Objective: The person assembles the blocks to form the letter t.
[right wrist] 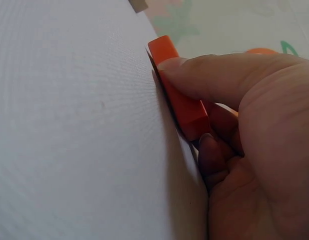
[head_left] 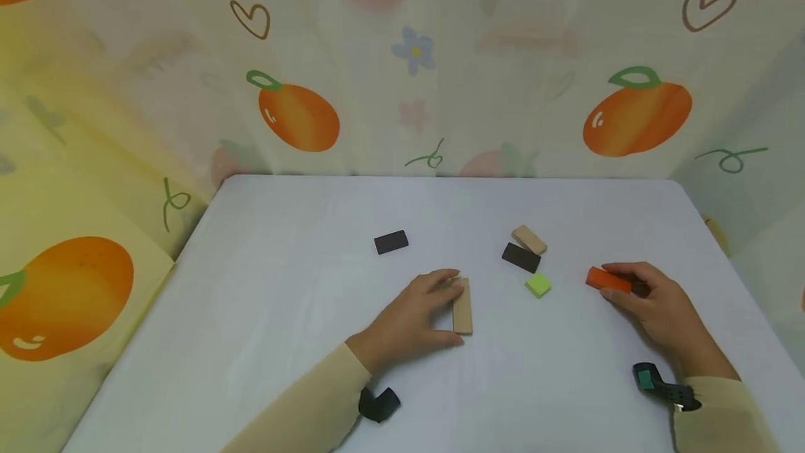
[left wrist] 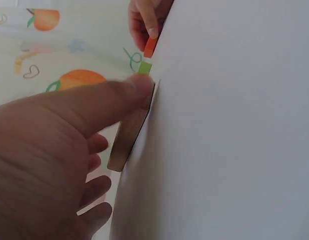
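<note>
On the white desk (head_left: pixel 283 313), the step in hand seems to be the handling of two blocks at once, one at each hand. The left hand (head_left: pixel 407 318) makes a wide arch along the long, flat, wood-coloured block (head_left: pixel 462 314), with the thumb by its near end and the fingers by its far end; whether they press it firmly, I cannot tell from these views. The right hand (head_left: pixel 663 310) pinches the bright orange oblong block (head_left: pixel 602 278) between thumb and fingers, toward the right side. Between the hands, close together, lie the light green square block (head_left: pixel 538 285), the dark brown rectangular block (head_left: pixel 521 257) and the short wood-coloured block (head_left: pixel 530 238). In my judgement, the next move calls for a sure hold at the left and a steady pinch at the right
</note>
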### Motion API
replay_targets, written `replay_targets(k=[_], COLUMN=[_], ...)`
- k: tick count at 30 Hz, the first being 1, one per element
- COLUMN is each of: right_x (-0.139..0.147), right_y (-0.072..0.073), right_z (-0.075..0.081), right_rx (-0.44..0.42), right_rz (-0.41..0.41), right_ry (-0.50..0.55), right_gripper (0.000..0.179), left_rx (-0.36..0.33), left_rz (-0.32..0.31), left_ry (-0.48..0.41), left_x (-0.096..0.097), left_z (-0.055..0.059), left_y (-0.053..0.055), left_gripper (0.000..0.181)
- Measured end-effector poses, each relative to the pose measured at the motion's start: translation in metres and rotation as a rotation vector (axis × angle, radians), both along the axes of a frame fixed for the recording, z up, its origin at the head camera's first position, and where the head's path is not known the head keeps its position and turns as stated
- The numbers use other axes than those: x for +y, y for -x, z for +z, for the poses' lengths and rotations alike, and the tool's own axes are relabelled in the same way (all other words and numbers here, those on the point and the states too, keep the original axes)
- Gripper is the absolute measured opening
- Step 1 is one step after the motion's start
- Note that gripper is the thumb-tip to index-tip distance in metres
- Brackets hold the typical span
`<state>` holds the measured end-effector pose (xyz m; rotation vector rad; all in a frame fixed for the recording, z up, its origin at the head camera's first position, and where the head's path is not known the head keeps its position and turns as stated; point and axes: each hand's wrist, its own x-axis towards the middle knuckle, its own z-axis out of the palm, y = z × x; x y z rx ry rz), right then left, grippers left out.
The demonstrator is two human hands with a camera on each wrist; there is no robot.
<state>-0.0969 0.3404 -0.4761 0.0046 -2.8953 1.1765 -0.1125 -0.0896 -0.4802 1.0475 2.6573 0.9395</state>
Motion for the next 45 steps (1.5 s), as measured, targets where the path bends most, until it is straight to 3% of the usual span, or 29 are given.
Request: replay_targets(k=[8, 16, 22, 32, 45], right_x=[-0.002, -0.002, -0.014, -0.049, -0.095], right_y=[-0.002, -0.002, -0.003, 0.008, 0.015], right_z=[0.000, 0.002, 0.008, 0.011, 0.024], right_rx=[0.016, 0.076, 0.114, 0.349, 0.361], right_rz=[0.002, -0.007, 0.001, 0.169, 0.285], right_ry=[0.001, -0.007, 0.040, 0.124, 0.084], right_gripper=[0.047, 0.043, 0.042, 0.043, 0.041], left_rx=[0.056, 0.069, 0.045, 0.023, -0.029], left_rz=[-0.037, -0.045, -0.019, 0.003, 0.005], left_ry=[-0.011, 0.036, 0.000, -0.054, -0.037], left_x=[0.001, 0.004, 0.006, 0.002, 0.002], left_z=[0.002, 0.006, 0.003, 0.000, 0.004], left_y=[-0.009, -0.016, -0.015, -0.012, -0.012], left_gripper=[0.076, 0.061, 0.059, 0.057, 0.056])
